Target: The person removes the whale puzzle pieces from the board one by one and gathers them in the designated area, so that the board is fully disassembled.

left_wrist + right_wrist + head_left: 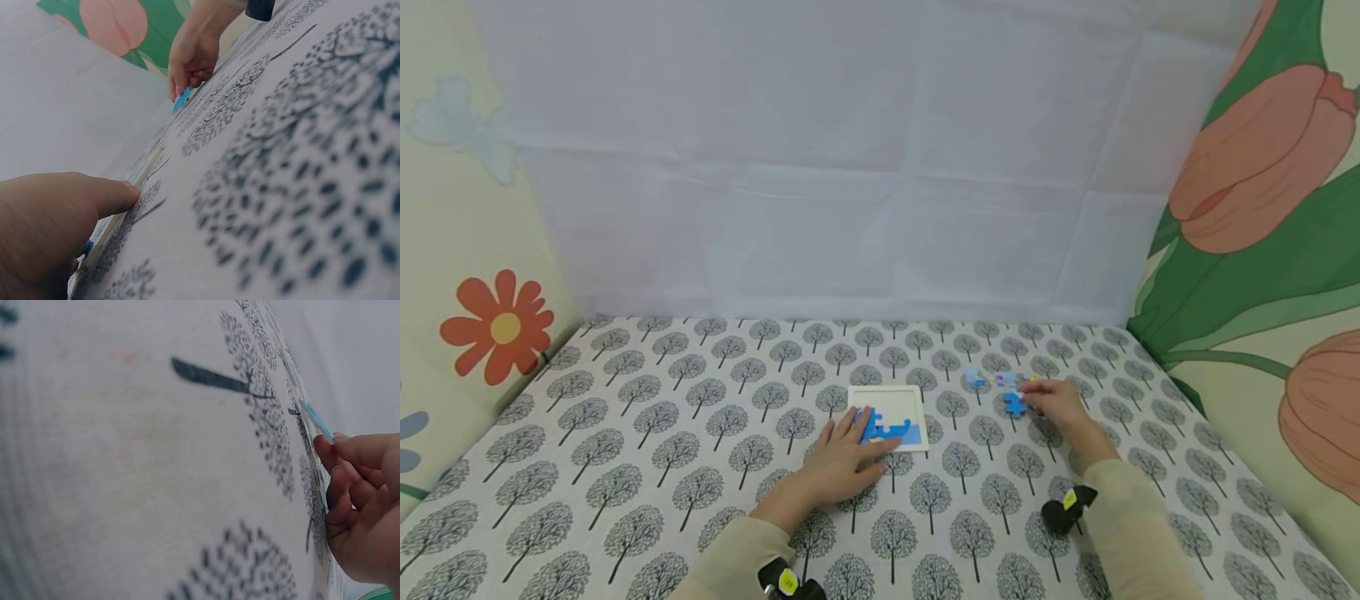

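Note:
My right hand [1057,402] pinches a blue jigsaw puzzle piece [1015,405] between thumb and finger at the right of the table; the right wrist view shows the piece [317,422] edge-on, tilted at the fingertips. A white square puzzle frame [886,390] lies near the middle of the table, with blue pieces [891,430] filling its lower and left part. Over its lower left side my left hand [842,463] rests with fingers spread, hiding some of those pieces. In the left wrist view, the left thumb [115,197] lies along the frame's edge.
Several loose puzzle pieces [976,378] lie beyond and beside the right hand. The cloth [715,425] under everything has a dark tree print. A white sheet [850,167] hangs behind the table, and painted walls stand at both sides.

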The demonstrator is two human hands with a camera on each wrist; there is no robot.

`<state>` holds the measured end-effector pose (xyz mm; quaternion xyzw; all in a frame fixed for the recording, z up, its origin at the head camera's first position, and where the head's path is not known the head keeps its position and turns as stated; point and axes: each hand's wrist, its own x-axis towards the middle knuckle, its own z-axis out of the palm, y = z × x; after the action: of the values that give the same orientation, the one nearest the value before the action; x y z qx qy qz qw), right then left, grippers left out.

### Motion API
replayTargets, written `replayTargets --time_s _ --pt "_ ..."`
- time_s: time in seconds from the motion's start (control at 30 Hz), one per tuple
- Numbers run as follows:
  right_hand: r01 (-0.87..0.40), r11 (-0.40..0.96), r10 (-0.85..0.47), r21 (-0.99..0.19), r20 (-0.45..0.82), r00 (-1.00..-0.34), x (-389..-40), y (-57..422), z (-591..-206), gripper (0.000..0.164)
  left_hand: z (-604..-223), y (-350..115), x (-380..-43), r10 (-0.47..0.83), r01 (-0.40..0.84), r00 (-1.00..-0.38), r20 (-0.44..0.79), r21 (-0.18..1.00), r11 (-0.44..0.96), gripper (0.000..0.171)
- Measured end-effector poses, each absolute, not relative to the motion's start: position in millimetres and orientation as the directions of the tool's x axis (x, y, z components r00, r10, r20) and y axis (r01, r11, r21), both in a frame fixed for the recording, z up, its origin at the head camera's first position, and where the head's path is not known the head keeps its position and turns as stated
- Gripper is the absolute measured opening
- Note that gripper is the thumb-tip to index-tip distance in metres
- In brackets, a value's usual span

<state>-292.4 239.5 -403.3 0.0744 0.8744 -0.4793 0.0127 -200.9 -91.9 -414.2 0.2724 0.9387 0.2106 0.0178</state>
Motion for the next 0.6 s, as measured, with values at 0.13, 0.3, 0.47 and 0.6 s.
replayTargets --time_s 0.13,0.3,0.47,0.6 --pt "0.136 0.524 0.109 -0.841 -0.093 -0.99 -292.5 239.6 -404.3 0.019 -413.6 -91.7 -201.0 0.519 0.503 -0.851 0.078 0.406 0.763 0.04" --pt "0.152 0.546 0.137 -0.824 -0.091 -0.986 -295.3 239.1 -409.3 0.019 -413.3 -91.7 -200.6 0.519 0.5 -0.852 0.072 0.405 0.766 0.04" --pt "0.154 0.582 0.162 -0.799 -0.071 -0.984 -298.1 238.1 -413.4 0.018 -413.0 -91.8 -200.2 0.521 0.504 -0.85 0.077 0.406 0.763 0.04" --pt "0.151 0.59 0.167 -0.794 -0.063 -0.984 -298.7 237.7 -414.5 0.017 -413.7 -91.8 -200.6 0.519 0.503 -0.851 0.078 0.406 0.763 0.04"
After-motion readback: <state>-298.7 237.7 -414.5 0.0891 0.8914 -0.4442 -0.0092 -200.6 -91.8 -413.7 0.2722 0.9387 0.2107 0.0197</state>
